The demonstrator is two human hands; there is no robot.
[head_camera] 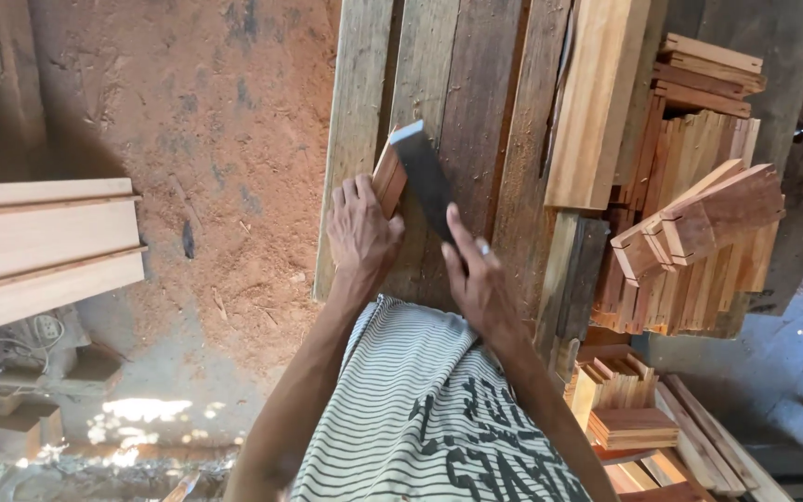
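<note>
Our left hand (pixel 362 232) grips a small wood block (pixel 388 177) on the plank counter (pixel 462 84); our right hand (pixel 476 279) seems closed on a dark blade (pixel 425 177), its grip partly hidden. The edge touches the block just above our left fingers, so a slip could cut them or knock the block loose.
</note>
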